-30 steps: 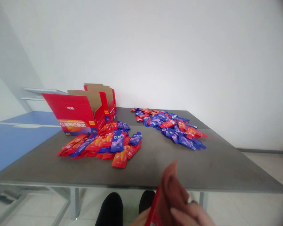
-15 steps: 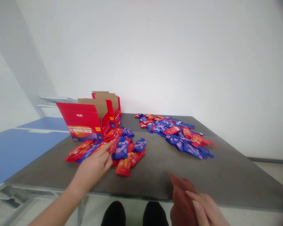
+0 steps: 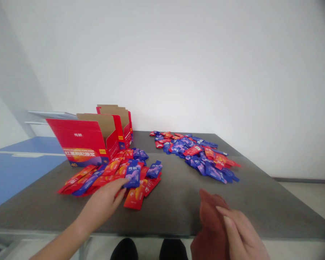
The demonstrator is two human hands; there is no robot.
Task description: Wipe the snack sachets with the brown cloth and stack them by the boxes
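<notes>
My left hand (image 3: 105, 198) reaches over the near side of a heap of red and blue-purple sachets (image 3: 108, 171). Its fingers and thumb close at the lower left corner of a blue sachet (image 3: 133, 173) that lies on top; the fingertips are partly hidden. A red-orange sachet (image 3: 135, 196) sticks out of the heap towards me. At the table's front edge, my right hand (image 3: 245, 233) pinches a reddish-brown cloth (image 3: 209, 231) between thumb and fingers. The cloth stands up in folds and hangs past the edge.
Two open red cartons (image 3: 81, 139) (image 3: 124, 124) stand behind the left heap. A larger spread of sachets (image 3: 195, 153) covers the middle and right back of the dark table (image 3: 176, 202). Blue tabletops (image 3: 29, 168) adjoin on the left. A white wall rises behind.
My left hand has drawn back towards me, from the upper part of the heap to the blue sachet's corner. My right hand still holds the cloth. The view has turned slightly right.
</notes>
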